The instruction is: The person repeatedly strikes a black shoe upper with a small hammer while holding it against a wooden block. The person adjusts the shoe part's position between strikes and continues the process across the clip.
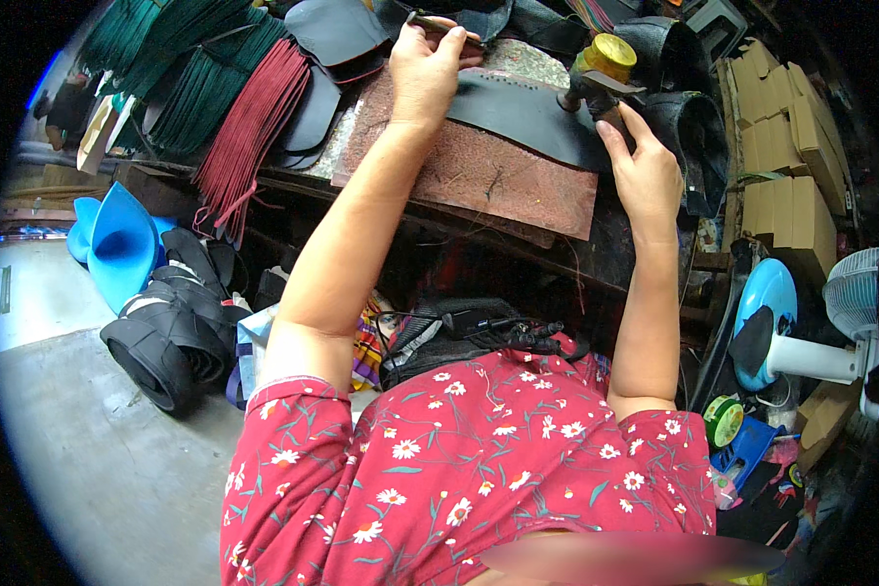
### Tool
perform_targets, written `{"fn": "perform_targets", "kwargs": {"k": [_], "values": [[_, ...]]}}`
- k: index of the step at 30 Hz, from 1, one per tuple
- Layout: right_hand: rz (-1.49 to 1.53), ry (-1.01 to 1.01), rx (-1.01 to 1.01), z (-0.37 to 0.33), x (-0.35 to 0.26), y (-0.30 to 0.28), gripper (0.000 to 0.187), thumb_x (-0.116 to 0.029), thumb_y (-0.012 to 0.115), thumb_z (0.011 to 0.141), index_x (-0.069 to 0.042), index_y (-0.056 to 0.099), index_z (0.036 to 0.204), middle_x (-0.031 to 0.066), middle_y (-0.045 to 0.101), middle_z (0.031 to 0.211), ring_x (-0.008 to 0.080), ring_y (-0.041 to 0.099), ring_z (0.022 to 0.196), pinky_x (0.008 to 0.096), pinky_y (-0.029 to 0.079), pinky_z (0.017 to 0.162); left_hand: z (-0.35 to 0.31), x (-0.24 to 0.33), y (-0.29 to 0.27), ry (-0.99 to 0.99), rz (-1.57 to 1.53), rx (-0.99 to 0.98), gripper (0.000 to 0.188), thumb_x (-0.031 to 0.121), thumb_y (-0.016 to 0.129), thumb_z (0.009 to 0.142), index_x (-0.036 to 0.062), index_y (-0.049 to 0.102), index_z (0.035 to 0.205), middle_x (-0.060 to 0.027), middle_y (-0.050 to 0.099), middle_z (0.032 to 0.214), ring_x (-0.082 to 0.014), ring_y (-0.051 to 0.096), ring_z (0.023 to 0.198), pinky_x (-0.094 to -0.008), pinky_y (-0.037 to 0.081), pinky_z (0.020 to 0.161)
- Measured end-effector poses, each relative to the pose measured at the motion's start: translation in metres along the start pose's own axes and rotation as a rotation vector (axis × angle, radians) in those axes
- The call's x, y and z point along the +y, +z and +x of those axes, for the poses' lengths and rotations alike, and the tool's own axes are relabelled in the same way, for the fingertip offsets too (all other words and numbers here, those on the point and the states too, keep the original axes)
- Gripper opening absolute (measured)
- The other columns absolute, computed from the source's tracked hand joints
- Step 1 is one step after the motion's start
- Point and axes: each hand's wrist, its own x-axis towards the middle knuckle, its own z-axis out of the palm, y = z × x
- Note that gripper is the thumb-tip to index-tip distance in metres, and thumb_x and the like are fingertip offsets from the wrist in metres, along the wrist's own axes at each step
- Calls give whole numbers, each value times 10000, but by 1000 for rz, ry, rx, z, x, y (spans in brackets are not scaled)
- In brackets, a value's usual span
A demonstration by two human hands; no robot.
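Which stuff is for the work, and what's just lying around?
Probably for the work: dark stick in left hand, dark tool in right hand, black sheet, reddish board underneath.

Probably lying around: fan, cardboard boxes, blue curved thing, black roll.

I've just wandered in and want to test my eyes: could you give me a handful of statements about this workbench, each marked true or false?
1. The right hand holds a dark hammer-like tool. True.
2. The left hand is empty. False: the left hand holds a thin dark tool.
3. A dark sheet lies partly over a reddish board. True.
4. The cardboard boxes are piled at the left. False: the cardboard boxes are at the right.
5. The red strips lie to the right of the green strips. True.
6. The person's shirt is plain blue. False: the shirt is red with white flowers.
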Motion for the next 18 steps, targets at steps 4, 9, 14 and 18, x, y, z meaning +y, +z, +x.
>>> {"fn": "perform_targets", "kwargs": {"k": [4, 9, 14, 18], "values": [[62, -10, 31, 0, 7, 7, 460, -503, 606, 883, -203, 648, 1230, 199, 697, 971, 381, 670, 933, 446, 523, 816, -7, 1, -9, -157, 268, -94, 137, 49, 660, 878, -24, 573, 955, -107, 680, 832, -147, 678, 704, -264, 578, 614], [261, 21, 47, 4, 2, -9, 459, -459, 676, 862, -165, 664, 1213, 172, 708, 984, 314, 699, 895, 374, 525, 806, -12, -6, -6, -119, 375, 24, 145, 79, 682, 858, -12, 609, 945, -83, 687, 782, -122, 670, 655, -255, 549, 597], [784, -146, 265, 1, -33, -56, 404, -254, 722, 888, -63, 642, 1235, 62, 721, 924, 124, 667, 796, 258, 519, 652, -12, 1, -4, 127, 711, -88, 198, 110, 700, 830, -5, 607, 960, -152, 687, 760, -242, 696, 673, -348, 556, 633], [705, -327, 278, -2, -47, -43, 402, -278, 680, 912, -92, 619, 1263, 60, 712, 886, 165, 677, 801, 273, 524, 636, -16, 6, 7, 476, 1103, -260, 170, 115, 668, 860, 33, 589, 986, -177, 683, 802, -315, 697, 737, -390, 554, 657]]}}
